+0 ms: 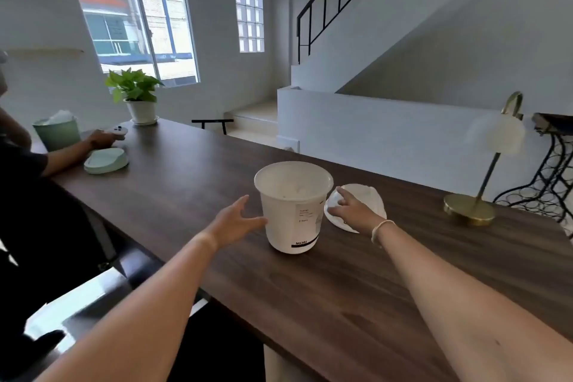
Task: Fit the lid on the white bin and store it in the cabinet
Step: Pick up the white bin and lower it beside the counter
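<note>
The white bin (293, 211) stands upright and open on the dark wooden counter (356, 298), roughly midway along it and nearer its far edge, a label with black print on its side. Its white lid (369, 198) lies flat on the counter just beside the bin, on the right, off the rim.

Both forearms are bare from the bottom edge of the view up to the hands, with no sleeves showing. The left hand (235, 221) wears nothing: no ring, watch or band can be made out. The right hand (352, 211) has a thin, pale bracelet (382, 228) looped round its wrist, a light cord or string of small beads; the finer detail is too blurred to tell.
</note>
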`<state>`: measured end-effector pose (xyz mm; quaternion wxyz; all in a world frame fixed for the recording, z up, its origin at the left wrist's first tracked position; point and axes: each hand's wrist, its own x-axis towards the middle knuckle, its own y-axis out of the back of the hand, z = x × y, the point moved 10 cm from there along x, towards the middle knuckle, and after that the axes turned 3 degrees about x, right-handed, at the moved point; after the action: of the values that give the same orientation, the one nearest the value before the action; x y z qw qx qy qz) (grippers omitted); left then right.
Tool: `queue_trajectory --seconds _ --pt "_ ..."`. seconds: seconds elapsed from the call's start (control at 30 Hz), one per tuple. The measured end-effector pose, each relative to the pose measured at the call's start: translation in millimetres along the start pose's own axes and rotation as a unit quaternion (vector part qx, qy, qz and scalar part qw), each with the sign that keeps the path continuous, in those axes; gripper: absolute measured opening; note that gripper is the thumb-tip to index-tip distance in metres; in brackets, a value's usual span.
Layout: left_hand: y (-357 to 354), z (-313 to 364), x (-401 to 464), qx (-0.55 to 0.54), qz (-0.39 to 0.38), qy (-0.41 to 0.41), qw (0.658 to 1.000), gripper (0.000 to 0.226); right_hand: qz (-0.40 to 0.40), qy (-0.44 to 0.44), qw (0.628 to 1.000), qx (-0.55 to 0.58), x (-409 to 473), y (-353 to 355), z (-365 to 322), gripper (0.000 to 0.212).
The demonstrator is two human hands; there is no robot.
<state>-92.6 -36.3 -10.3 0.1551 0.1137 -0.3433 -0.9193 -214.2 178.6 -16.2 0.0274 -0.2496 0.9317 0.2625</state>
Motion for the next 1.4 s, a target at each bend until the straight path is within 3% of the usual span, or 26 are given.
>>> queue_trajectory --seconds 0.2,0.37,0.63,0.9,1.03,1.17,1.4 --pt "-24 -15 39 -0.055 -0.071 -0.004 0.996 0.096 -0.005 -0.033 0.999 0.034 20 -20 6 0.065" --pt "-36 -8 57 -0.108 -0.124 -0.060 0.985 0.082 -0.007 -0.041 0.998 0.051 29 -24 10 0.044" --pt "-38 34 54 -0.154 -0.155 -0.099 0.971 0.072 0.043 -0.036 0.991 0.119 14 13 3 0.056" --pt "-76 131 16 -0.246 -0.187 -0.152 0.939 0.071 0.114 0.038 0.974 0.194 -58 102 5 0.028" --pt "-128 179 -13 -0.276 -0.214 -0.157 0.924 0.071 0.168 0.055 0.960 0.219 -115 165 29 0.045" --pt "-192 232 -51 -0.324 -0.229 -0.144 0.907 0.040 0.216 0.056 0.946 0.235 -175 227 67 0.049" --pt "-312 322 -115 -0.321 -0.303 -0.159 0.883 0.041 0.286 0.026 0.930 0.231 -282 314 142 0.048"
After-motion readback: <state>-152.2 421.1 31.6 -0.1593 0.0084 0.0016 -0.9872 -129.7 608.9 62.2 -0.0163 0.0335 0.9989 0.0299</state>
